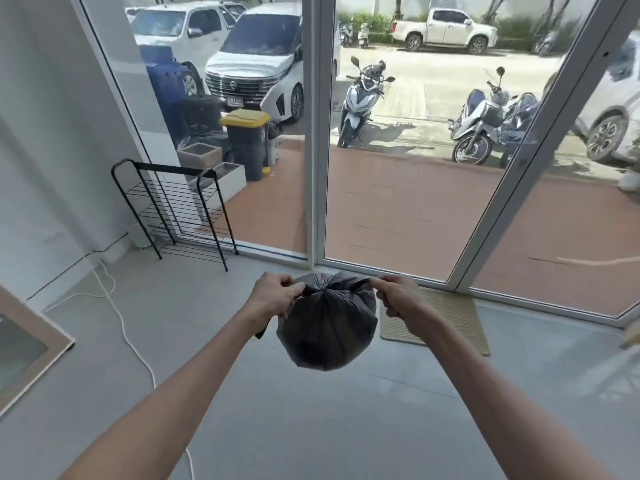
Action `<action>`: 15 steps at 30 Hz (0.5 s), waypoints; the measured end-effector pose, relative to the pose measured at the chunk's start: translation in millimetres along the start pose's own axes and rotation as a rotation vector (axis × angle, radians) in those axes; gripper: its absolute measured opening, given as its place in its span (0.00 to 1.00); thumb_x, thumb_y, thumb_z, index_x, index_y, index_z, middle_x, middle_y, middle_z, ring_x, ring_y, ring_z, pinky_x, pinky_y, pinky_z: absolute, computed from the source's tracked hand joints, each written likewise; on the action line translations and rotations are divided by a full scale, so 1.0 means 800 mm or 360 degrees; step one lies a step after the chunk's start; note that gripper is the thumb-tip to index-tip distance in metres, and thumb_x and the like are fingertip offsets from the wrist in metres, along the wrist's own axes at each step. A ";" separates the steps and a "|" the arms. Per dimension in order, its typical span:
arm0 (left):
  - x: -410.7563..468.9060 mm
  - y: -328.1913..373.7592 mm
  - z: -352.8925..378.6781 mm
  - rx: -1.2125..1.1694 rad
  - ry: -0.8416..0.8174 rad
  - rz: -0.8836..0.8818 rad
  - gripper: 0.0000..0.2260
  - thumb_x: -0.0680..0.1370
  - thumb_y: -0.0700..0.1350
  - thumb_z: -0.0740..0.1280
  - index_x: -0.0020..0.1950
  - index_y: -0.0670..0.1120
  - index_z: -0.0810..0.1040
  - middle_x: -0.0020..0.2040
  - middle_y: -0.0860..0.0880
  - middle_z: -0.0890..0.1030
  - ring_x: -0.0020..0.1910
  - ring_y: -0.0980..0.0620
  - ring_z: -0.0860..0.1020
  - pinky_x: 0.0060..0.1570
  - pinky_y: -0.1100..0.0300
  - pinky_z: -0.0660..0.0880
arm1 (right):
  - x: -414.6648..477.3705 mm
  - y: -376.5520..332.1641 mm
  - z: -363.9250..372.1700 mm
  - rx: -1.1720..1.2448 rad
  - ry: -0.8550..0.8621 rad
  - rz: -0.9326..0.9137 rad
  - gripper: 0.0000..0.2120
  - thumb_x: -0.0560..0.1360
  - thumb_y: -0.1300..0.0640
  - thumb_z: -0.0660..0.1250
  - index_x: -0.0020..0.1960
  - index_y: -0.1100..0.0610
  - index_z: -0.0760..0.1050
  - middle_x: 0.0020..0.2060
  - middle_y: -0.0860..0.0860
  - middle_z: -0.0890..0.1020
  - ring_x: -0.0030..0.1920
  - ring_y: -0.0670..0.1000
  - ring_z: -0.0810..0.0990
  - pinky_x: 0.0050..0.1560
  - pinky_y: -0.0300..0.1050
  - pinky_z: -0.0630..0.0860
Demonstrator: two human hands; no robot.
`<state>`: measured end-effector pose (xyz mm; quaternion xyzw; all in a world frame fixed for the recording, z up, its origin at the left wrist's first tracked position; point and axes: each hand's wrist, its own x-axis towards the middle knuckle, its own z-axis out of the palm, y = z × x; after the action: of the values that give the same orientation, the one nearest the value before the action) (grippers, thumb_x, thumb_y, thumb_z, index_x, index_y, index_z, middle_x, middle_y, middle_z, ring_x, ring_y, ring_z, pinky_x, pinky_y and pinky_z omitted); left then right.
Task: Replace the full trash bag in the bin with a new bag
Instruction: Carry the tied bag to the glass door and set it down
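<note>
A full black trash bag hangs in front of me above the grey floor, its mouth gathered into a knot at the top. My left hand grips the left tail of the knot. My right hand pinches the right tail. Both tails are stretched apart sideways. No indoor bin and no new bag are in view.
Glass doors stand just beyond the bag, with a tan doormat at their foot. A black wire shoe rack stands at the left wall. A white cable snakes across the floor. A framed board leans at far left.
</note>
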<state>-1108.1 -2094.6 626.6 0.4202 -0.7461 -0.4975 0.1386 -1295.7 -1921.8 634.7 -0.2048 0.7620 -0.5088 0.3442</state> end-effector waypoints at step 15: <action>0.329 0.004 -0.060 -0.0095 0.0027 -0.0142 0.11 0.79 0.42 0.69 0.37 0.43 0.79 0.26 0.48 0.74 0.21 0.51 0.69 0.24 0.60 0.72 | 0.310 -0.100 0.079 -0.0061 -0.0180 0.0076 0.11 0.77 0.54 0.69 0.36 0.54 0.77 0.26 0.47 0.68 0.24 0.45 0.61 0.25 0.38 0.57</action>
<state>-1239.7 -2325.5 596.5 0.4530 -0.7102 -0.5218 0.1351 -1421.3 -2158.0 613.8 -0.2215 0.7556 -0.4734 0.3949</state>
